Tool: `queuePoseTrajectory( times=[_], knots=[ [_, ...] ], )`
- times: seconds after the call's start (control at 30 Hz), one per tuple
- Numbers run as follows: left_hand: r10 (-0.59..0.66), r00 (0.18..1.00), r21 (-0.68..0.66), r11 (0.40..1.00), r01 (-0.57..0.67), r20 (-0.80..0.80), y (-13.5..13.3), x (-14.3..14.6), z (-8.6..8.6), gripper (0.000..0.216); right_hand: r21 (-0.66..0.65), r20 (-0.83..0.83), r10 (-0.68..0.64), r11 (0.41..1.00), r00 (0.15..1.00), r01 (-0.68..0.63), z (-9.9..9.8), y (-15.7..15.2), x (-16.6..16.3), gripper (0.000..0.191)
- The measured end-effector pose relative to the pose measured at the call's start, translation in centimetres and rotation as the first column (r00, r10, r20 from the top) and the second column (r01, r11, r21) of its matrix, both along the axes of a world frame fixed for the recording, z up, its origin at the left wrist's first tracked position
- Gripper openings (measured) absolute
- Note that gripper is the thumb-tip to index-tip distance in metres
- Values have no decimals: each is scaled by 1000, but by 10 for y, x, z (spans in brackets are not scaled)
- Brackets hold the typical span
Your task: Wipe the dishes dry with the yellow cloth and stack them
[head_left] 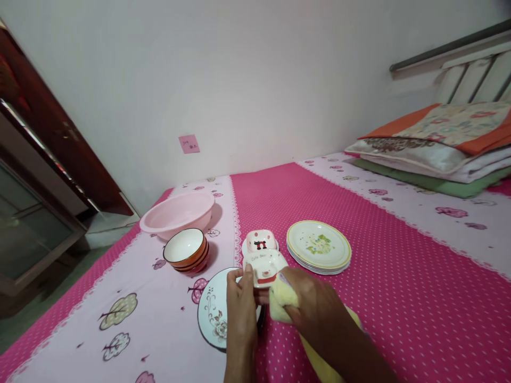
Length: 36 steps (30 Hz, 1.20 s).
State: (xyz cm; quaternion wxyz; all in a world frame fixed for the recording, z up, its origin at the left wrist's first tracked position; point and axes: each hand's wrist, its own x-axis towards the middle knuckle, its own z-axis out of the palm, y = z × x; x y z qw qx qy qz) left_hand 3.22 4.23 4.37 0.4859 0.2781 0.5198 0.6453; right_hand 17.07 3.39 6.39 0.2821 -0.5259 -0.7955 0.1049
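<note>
My left hand (pixel 240 311) grips the near rim of a small white dish with a red bear print (pixel 266 266), held just above the bed. My right hand (pixel 310 308) is closed on a yellow cloth (pixel 281 303) that touches the dish's right side. Under my hands lies a white plate with a dark rim and floral print (pixel 212 316). Just behind the held dish sits a stack of similar small bear dishes (pixel 261 242).
A stack of cream plates with a green motif (pixel 319 246) lies to the right. Stacked orange-brown bowls (pixel 186 250) and a pink basin (pixel 178 214) stand at the left. Folded bedding (pixel 435 143) is piled at the far right. The bed's left edge drops to the floor.
</note>
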Motion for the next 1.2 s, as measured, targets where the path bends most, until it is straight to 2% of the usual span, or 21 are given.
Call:
queuePoseTrajectory(
  times=[0.07, 0.13, 0.23, 0.33, 0.53, 0.73, 0.93, 1.2],
  knots=[
    [28, 999, 7, 1000, -27, -29, 1, -1, 1, 50, -103, -51, -22, 995, 998, 17, 1, 7, 6, 28],
    [132, 989, 26, 991, -131, -64, 1, -7, 3, 52, -184, -103, -76, 981, 992, 56, 0, 14, 15, 22],
    [298, 954, 68, 953, -296, -24, 0, -19, 8, 43, -182, -134, -159, 974, 978, 133, -4, 26, 28, 17],
    [364, 929, 92, 925, -369, 72, -1, -29, 13, 31, -138, -140, -185, 976, 973, 166, -5, 37, 33, 15],
    [301, 927, 80, 942, -326, 225, -1, -32, 13, 26, -64, -86, -143, 988, 986, 138, -6, 65, 5, 17],
    [282, 920, 80, 946, -314, 271, 0, -42, 10, 25, -51, -5, -172, 984, 985, 171, -18, 92, -23, 11],
    [270, 912, 73, 949, -305, 309, 0, -46, 11, 27, -67, 55, -195, 978, 979, 199, -22, 105, -31, 14],
    [265, 913, 78, 950, -302, 311, 0, -46, 9, 29, -80, 76, -192, 977, 978, 198, -29, 107, -31, 16]
  ],
)
